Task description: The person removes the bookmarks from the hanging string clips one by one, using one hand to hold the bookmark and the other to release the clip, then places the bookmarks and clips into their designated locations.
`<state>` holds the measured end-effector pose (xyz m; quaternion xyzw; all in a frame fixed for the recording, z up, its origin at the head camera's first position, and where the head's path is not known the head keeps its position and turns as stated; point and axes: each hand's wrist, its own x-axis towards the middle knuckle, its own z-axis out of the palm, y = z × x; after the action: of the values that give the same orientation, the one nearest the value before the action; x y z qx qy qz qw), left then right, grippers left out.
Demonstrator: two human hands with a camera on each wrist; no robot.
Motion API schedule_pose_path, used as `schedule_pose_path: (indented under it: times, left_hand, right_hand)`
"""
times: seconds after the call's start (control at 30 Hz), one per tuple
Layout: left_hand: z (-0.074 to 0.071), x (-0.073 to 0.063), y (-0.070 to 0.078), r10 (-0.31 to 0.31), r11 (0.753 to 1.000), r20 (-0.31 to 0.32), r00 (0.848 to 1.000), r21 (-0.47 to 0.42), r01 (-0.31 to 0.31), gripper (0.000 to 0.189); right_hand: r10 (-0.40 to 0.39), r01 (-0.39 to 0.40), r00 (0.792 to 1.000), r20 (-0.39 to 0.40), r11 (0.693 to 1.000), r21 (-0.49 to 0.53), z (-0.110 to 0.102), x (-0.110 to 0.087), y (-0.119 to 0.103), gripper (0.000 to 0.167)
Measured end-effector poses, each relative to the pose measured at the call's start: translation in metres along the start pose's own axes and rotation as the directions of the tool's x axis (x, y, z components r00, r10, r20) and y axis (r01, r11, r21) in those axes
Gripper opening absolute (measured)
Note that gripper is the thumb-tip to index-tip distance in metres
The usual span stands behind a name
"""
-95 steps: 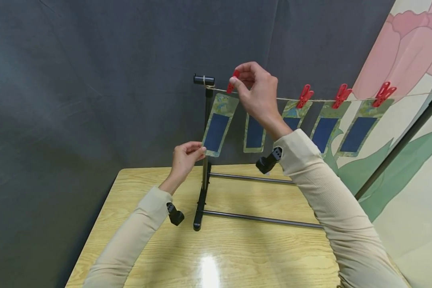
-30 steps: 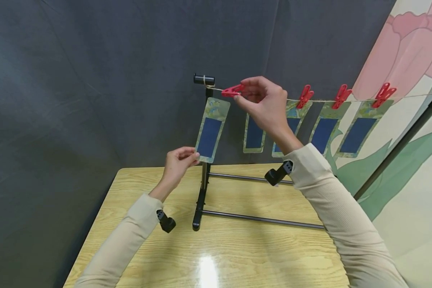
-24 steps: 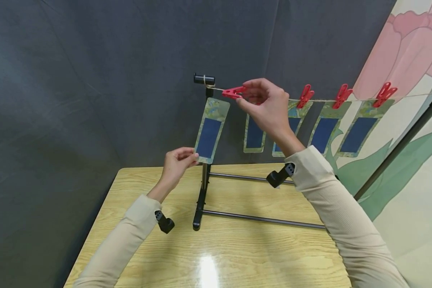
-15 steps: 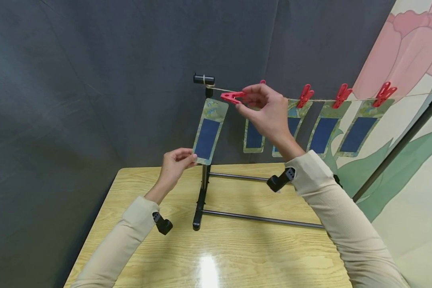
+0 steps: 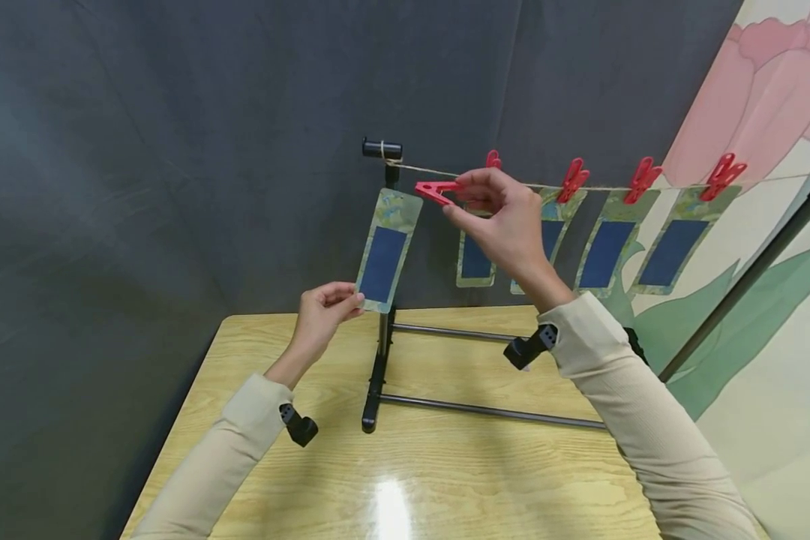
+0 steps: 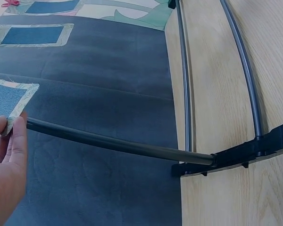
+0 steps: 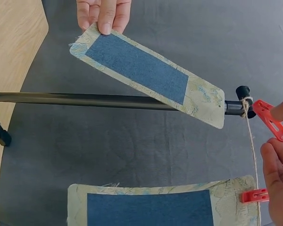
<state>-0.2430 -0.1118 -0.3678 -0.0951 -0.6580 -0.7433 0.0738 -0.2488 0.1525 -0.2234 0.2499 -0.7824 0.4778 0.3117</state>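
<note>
My left hand [image 5: 320,319] pinches the lower left corner of a bookmark-like fabric strip [image 5: 385,262], which has a blue panel and a patterned green-yellow border with frayed threads. The strip leans, its top just below the twine [image 5: 421,170] and near the left post. My right hand [image 5: 506,214] pinches a red clothespin [image 5: 435,192] by its handle ends, lying sideways with its nose to the left, just under the twine and close to the strip's top. In the right wrist view, the clothespin [image 7: 270,120] is apart from the strip [image 7: 151,75].
Several similar strips [image 5: 605,247] hang from the twine on red clothespins [image 5: 643,180]; one is partly behind my right hand. The black stand [image 5: 378,375] rests on a wooden table [image 5: 445,480]. A dark curtain [image 5: 175,150] is behind, a painted wall [image 5: 783,315] at right.
The strip has come down and left, away from the twine, with my left hand. The clothespin has turned from upright at the twine to sideways below it; my right hand has moved right and down.
</note>
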Motion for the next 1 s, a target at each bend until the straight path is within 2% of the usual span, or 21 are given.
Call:
schedule_pose_path:
  times: [0.3, 0.57, 1.0]
  left_hand:
    - [-0.004, -0.002, -0.002, -0.021, 1.000, -0.001, 1.000, -0.009, 0.021, 0.022]
    - [-0.007, -0.004, -0.004, -0.033, 0.999, -0.002, 0.999, -0.012, 0.033, 0.022]
    - [-0.013, -0.010, -0.007, -0.021, 1.000, -0.013, 1.000, -0.015, 0.021, 0.023]
  right_hand:
    - [0.029, -0.028, 0.999, 0.016, 0.999, -0.036, -0.003, -0.007, 0.005, 0.033]
    - [0.018, -0.018, 1.000, 0.014, 0.999, -0.030, -0.002, -0.012, 0.008, 0.034]
    - [0.013, -0.013, 1.000, 0.015, 1.000, -0.026, 0.000, -0.019, 0.010, 0.033]
